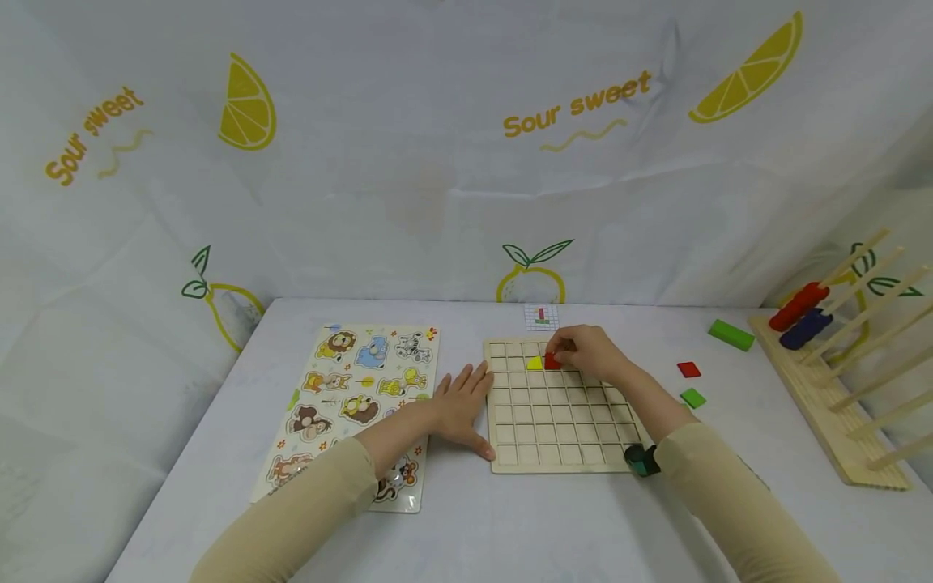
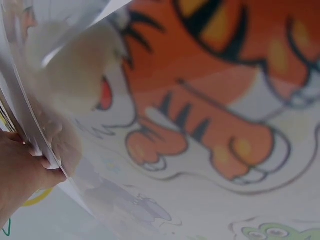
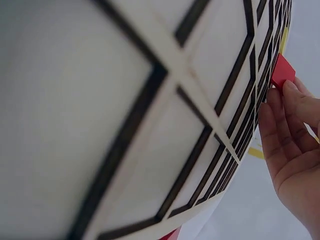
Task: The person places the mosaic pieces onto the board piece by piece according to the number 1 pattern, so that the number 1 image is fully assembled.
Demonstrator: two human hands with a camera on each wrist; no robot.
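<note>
Red tile point(image 1: 551, 361), head view: located in the upper part of the wooden grid board point(image 1: 554, 468), immediately right of a yellow piece point(image 1: 535, 363), with the right hand point(image 1: 594, 356) pinching it from the right. Left hand point(image 1: 462, 403) lies flat with fingers spread at the board's left edge, gripping nothing; it sits between that board and an animal puzzle point(image 1: 401, 504), over which the left forearm passes. Small printed card point(image 1: 542, 317), gridded with a red and green figure, lies beyond the board's far edge. To the right on the white tabletop point(image 1: 466, 534): a second red tile point(image 1: 688, 369), a green tile point(image 1: 692, 397), a green cylinder point(image 1: 731, 334) and a wooden peg stand point(image 1: 834, 405) carrying red beads point(image 1: 799, 306) and blue beads point(image 1: 806, 329). Left wrist view: the puzzle's orange striped animal fills most of the field under glossy clear film; only part of the left hand shows at the left edge, so its contact is hard to judge here. Right wrist view: thumb and fingers hold the red tile tilted at the grid's surface; whether it is seated in a cell cannot be told.
</note>
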